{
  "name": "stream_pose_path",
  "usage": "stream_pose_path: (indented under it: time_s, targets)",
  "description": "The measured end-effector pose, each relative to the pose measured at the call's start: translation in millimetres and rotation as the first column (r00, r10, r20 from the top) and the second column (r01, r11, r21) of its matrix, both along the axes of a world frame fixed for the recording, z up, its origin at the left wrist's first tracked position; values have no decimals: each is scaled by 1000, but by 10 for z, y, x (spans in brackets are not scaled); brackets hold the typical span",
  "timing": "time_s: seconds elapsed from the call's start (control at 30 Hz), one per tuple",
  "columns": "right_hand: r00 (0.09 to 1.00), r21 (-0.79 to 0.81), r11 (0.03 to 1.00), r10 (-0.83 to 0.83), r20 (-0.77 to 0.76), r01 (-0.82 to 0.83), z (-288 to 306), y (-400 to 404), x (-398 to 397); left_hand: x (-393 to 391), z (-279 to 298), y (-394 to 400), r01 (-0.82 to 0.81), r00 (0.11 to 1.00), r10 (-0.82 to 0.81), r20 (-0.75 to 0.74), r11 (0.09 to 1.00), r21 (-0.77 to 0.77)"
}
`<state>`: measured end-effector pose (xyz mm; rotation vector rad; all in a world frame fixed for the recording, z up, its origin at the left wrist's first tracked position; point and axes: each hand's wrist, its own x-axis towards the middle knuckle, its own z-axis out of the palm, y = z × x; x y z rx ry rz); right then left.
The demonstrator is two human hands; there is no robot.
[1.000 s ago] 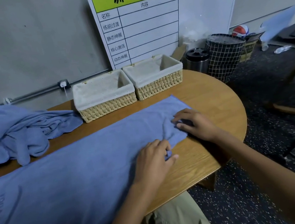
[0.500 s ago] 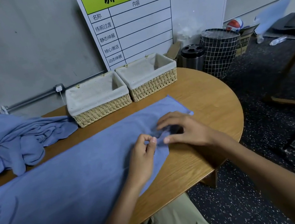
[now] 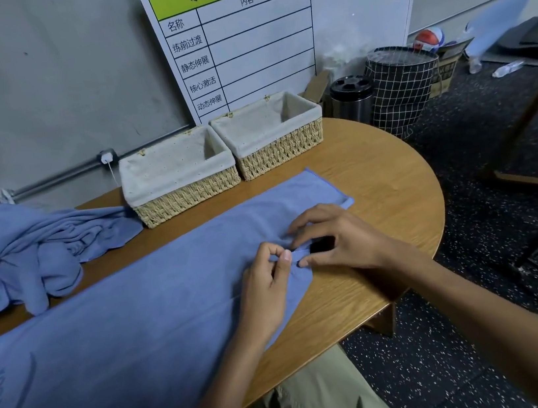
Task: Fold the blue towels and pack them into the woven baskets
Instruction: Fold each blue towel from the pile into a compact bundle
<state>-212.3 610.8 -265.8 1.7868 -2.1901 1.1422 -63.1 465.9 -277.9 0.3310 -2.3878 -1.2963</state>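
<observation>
Indoors: round wooden table against grey wall, speckled dark floor. Left hand and right hand, fingers curled, pinching spread blue towel.

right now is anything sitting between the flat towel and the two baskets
Nothing visible. Only a bare strip of table lies between the towel and the baskets. Both baskets look empty. The towel pile lies off to the left.

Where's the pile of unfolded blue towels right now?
Head view, far left: the crumpled towel pile lies on the wooden table, just left of the left woven basket.
</observation>
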Motion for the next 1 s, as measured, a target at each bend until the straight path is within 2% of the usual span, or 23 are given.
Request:
stream_pose_path:
  time_s: [0.27, 0.47, 0.73, 0.87, 1.0]
  targets:
    - [995, -7, 1000, 0, 101, 0, 5, 11, 67, 5, 12, 10, 4, 1000, -3, 31, 1000, -10]
    - [999, 165, 986, -22, -29, 27, 125, -39, 90, 4, -37, 25, 11, 1000, -10, 10, 995, -98]
    - [1000, 408, 913, 11, 5, -12, 273, 72, -15, -1, -105, 31, 48, 997, -64, -53, 964, -263]
    - [1000, 502, 865, 14, -5, -10, 391, 224, -175, 0, -90, 32, 46, 998, -54, -24, 964, -262]
    - [993, 543, 838, -17, 120, -51, 488, 420, -284, 1, -105, 29, 60, 998, -62, 3, 934, -353]
